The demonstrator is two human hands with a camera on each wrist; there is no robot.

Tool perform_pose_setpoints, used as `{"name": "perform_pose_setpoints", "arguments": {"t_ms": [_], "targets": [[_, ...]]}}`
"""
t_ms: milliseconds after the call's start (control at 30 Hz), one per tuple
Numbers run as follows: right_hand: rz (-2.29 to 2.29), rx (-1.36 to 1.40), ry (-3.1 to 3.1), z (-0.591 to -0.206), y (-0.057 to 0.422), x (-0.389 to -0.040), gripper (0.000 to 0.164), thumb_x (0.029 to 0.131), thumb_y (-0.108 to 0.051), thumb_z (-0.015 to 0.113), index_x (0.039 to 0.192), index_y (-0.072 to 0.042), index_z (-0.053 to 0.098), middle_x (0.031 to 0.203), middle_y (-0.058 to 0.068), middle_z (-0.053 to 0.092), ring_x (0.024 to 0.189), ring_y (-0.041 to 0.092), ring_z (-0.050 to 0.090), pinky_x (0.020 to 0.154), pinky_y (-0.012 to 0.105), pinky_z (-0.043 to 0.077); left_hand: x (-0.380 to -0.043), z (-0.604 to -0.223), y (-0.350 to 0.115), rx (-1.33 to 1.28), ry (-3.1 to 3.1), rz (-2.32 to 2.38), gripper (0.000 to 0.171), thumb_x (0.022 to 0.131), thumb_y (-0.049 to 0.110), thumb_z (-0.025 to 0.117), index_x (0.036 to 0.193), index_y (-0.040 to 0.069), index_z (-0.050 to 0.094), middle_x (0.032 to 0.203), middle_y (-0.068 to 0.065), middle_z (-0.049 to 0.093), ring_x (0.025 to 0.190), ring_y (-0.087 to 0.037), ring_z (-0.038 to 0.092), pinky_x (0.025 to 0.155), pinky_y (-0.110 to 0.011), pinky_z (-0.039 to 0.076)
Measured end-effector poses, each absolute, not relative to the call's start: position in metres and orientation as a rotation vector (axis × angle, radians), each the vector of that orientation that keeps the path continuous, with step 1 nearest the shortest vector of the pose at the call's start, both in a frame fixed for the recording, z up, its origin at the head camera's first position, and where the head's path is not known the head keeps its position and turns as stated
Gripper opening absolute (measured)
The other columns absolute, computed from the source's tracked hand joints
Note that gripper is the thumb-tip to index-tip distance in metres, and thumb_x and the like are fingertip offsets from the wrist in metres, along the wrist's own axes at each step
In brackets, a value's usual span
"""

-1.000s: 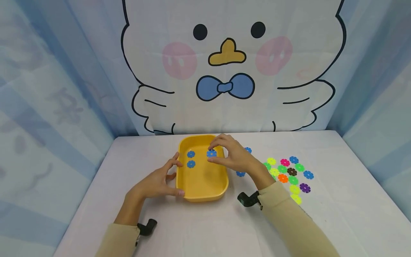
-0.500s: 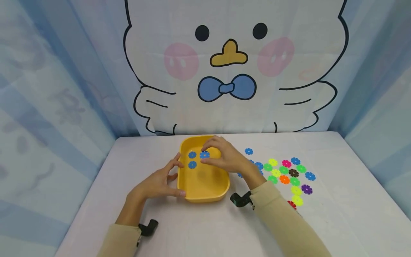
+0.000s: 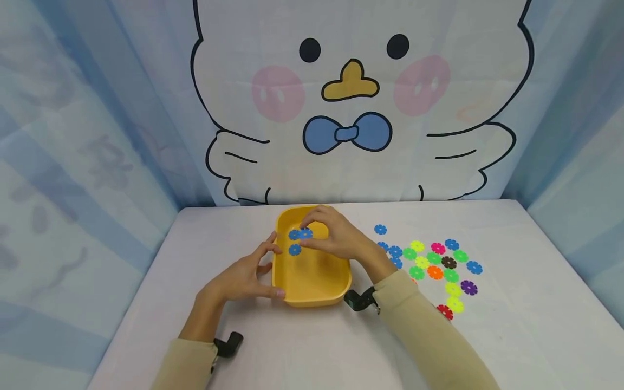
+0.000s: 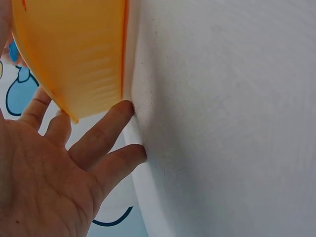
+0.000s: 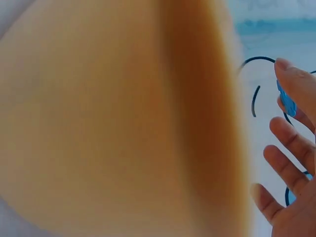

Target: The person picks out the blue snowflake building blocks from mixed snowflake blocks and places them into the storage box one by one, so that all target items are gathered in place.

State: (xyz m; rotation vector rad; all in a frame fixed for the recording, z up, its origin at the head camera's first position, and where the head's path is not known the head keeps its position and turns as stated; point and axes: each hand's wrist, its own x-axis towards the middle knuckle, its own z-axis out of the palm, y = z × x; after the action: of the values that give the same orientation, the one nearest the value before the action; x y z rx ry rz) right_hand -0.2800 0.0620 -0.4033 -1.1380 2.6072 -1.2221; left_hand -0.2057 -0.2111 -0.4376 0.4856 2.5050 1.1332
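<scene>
Pinched between thumb and forefinger of my right hand (image 3: 333, 233) is a blue snowflake building disc (image 3: 305, 233), over the far left part of a yellow tray (image 3: 317, 290). In the right wrist view that disc (image 5: 287, 101) shows between thumb and fingertip, the other fingers spread. Two more blue discs (image 3: 294, 249) lie in the tray just left of it; the held disc overlaps the farther one. My left hand (image 3: 239, 279) holds the tray's left side, thumb at the near corner and forefinger over the rim. Its lower fingers (image 4: 121, 160) reach down to the table in the left wrist view.
Right of the tray lie several blue discs (image 3: 395, 251), beside a loose spread of green, yellow, orange, pink, brown and purple discs (image 3: 469, 287). A red disc (image 3: 444, 311) sits partly behind the right sleeve. A printed curtain (image 3: 351, 173) hangs behind the white table (image 3: 302, 352).
My right hand has moved left across the tray with the blue disc, up to the two discs there. The left hand keeps its place on the tray.
</scene>
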Motion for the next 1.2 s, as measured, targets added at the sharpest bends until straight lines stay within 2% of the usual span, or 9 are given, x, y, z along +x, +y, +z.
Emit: {"name": "perform_pose_setpoints", "arguments": {"t_ms": [467, 767, 967, 1067, 1200], "targets": [[-1.192, -1.165, 2.594, -0.406, 0.051, -0.283, 0.027, 0.094, -0.034, 0.077, 0.115, -0.019, 0.069, 0.123, -0.006, 0.064, 0.126, 0.019, 0.052, 0.117, 0.048, 0.040, -0.206, -0.435, -0.213, 0.496, 2.505, 1.131, 0.087, 0.077, 0.047, 0.089, 0.143, 0.025, 0.038, 0.173, 0.013, 0.002, 0.135, -0.033, 0.057, 0.112, -0.049, 0.046], [-1.184, -1.201, 2.574, -0.387, 0.044, -0.282, 0.034, 0.094, -0.034, 0.076, 0.121, -0.014, 0.069, 0.129, 0.000, 0.060, 0.126, 0.031, 0.055, 0.114, 0.048, 0.045, -0.206, -0.434, -0.214, 0.480, 2.489, 1.150, 0.085, 0.077, 0.046, 0.090, 0.141, 0.025, 0.038, 0.173, 0.014, 0.002, 0.136, -0.034, 0.056, 0.113, -0.049, 0.045], [-1.190, -1.189, 2.566, -0.384, 0.038, -0.283, 0.033, 0.094, -0.036, 0.076, 0.119, -0.017, 0.069, 0.131, 0.001, 0.060, 0.124, 0.023, 0.054, 0.113, 0.051, 0.046, -0.204, -0.437, -0.214, 0.467, 2.490, 1.152, 0.086, 0.077, 0.045, 0.090, 0.142, 0.023, 0.038, 0.173, 0.012, 0.002, 0.136, -0.035, 0.056, 0.112, -0.049, 0.045], [-1.179, -1.175, 2.580, -0.387, 0.037, -0.284, 0.033, 0.094, -0.038, 0.076, 0.119, -0.018, 0.069, 0.129, 0.000, 0.060, 0.121, 0.021, 0.055, 0.112, 0.049, 0.047, -0.204, -0.437, -0.213, 0.472, 2.501, 1.147, 0.086, 0.077, 0.046, 0.090, 0.142, 0.022, 0.038, 0.173, 0.012, 0.002, 0.136, -0.036, 0.056, 0.112, -0.050, 0.045], [-1.196, -1.150, 2.562, -0.394, 0.037, -0.288, 0.034, 0.094, -0.038, 0.076, 0.120, -0.017, 0.069, 0.126, 0.000, 0.061, 0.122, 0.029, 0.057, 0.112, 0.051, 0.047, -0.205, -0.437, -0.211, 0.471, 2.518, 1.124, 0.087, 0.076, 0.048, 0.090, 0.143, 0.025, 0.039, 0.172, 0.016, 0.002, 0.135, -0.033, 0.057, 0.113, -0.050, 0.045]]}}
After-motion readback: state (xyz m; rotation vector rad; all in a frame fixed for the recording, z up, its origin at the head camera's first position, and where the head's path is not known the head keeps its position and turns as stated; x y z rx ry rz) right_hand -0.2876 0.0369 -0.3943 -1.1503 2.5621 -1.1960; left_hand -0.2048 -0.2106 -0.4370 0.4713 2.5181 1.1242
